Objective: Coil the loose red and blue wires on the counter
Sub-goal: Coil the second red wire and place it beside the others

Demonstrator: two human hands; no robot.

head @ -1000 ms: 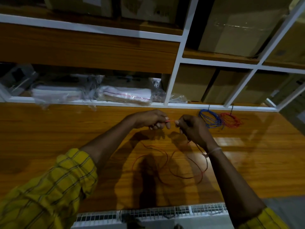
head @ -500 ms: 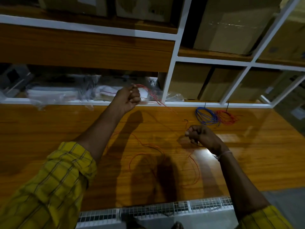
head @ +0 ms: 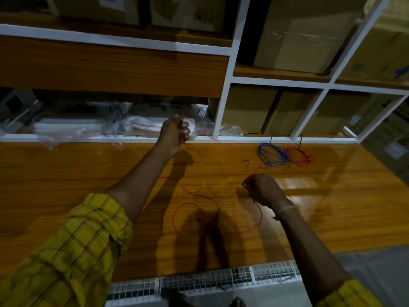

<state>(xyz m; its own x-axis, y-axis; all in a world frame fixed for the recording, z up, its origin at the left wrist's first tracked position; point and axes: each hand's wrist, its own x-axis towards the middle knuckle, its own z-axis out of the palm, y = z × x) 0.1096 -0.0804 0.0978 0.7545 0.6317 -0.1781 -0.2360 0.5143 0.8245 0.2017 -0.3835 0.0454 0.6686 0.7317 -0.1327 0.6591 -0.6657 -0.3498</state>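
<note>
Two hands gripping loose red wire [head: 194, 199]: left hand [head: 174, 135] far, right hand [head: 261, 190] near; strand diagonal between, slack nearer right.

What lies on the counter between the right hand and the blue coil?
In the head view, only bare counter and a stretch of the loose red wire lie between the right hand and the blue coil.

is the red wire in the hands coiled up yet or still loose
Loose: the red wire sprawls in open loops on the counter, stretched between left hand and right hand.
</note>
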